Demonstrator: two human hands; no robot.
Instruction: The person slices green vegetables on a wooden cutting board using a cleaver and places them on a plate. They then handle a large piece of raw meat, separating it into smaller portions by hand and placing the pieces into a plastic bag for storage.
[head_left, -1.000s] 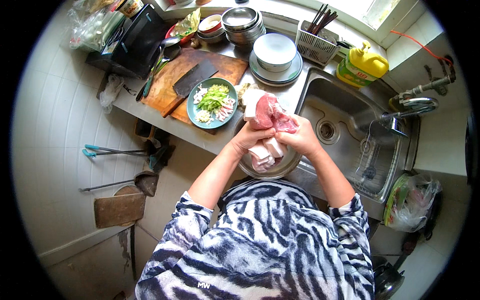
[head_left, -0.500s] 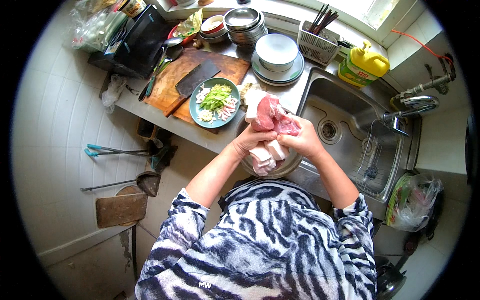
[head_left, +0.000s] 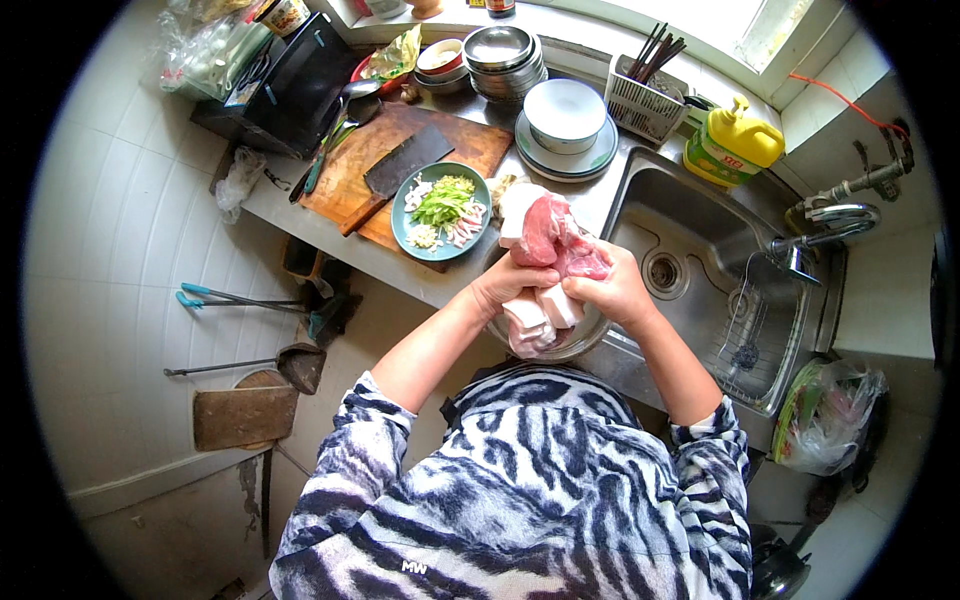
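Observation:
A thick piece of raw meat (head_left: 550,230), pink-red with pale fat or skin, is gripped between both hands. My left hand (head_left: 512,283) is closed round its left side, and my right hand (head_left: 612,290) is closed on its right side, thumbs close together in the middle. Pale folds of the meat hang below the thumbs. Beneath it is a round metal bowl (head_left: 585,340), mostly covered by the meat and hands; its contents are hidden. Left of the hands, a blue-green plate (head_left: 408,238) carries chopped green, white and pinkish pieces.
A wooden cutting board (head_left: 345,190) bears a cleaver (head_left: 410,160) beside the plate. Behind are stacked metal bowls (head_left: 503,65), white dishes (head_left: 565,112) and a chopstick basket (head_left: 645,100). To the right lie a steel sink (head_left: 700,225), a faucet (head_left: 800,245) and a yellow jug (head_left: 735,145).
The whole scene sits slightly lower and farther right in the picture, as the view shifts. Both hands keep their hold on the meat, with little visible movement.

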